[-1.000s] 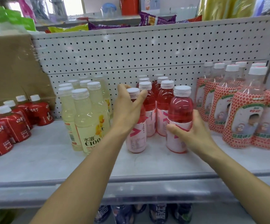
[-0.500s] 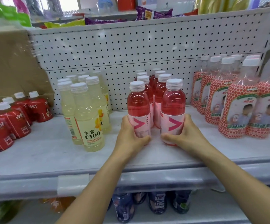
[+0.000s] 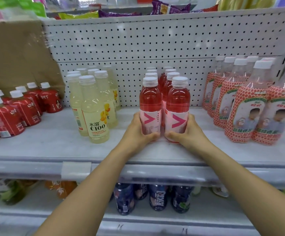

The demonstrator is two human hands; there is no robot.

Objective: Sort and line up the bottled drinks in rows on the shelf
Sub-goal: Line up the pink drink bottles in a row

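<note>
On matte shelf point(image 3: 53, 143), left grip point(image 3: 138, 132) and right grip point(image 3: 191, 133) tight around smooth cylindrical bottles point(image 3: 150, 99).

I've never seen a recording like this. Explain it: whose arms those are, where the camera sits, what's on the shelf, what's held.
There is no machine here: these are a person's two bare arms, filmed by one wide-angle camera worn on their head, looking forward and down. That is the only view. The left hand grips the left pink bottle and the right hand grips the right pink bottle, low on their labels; both stand upright, side by side, at the front of two pink rows on the shelf. To the left stand pale yellow bottles and small red bottles; to the right, bottles with red dotted labels. Dark bottles show on the lower shelf.
</note>
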